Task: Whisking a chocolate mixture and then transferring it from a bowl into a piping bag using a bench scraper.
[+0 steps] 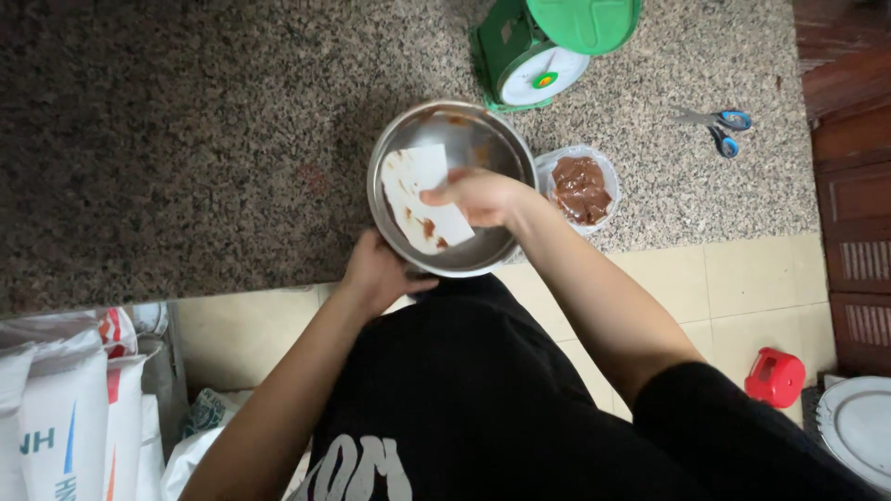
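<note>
Here, seen from above:
Bowl: a round steel bowl (452,190) sits at the near edge of the speckled stone counter (186,139), tilted slightly toward the person, its inside smeared with brown paste.
Left hand: the left hand (376,272) is curled around the bowl's near rim and outer wall from below, gripping it.
Right hand: the right hand (480,197) reaches over the bowl from the right, fingers closed on the upper right part of a white scraper card.
Scraper: the white flat scraper (419,199) lies inside the bowl against its left and lower wall, streaked with brown paste; its far corner points toward the left rim.
Tub: a small clear plastic tub (580,188) filled with brown paste stands on the counter just beside the bowl's right rim.
Scale: a green dial kitchen scale (543,42) stands behind the bowl, at the top of the view.
Scissors: blue-handled scissors (716,122) lie on the counter well to the right of the tub.
Floor: pale tiles below the counter carry a red plastic object (775,377) at right and white sacks (65,408) at left.
Plate: a white plate (858,427) shows at the lower right corner.
</note>
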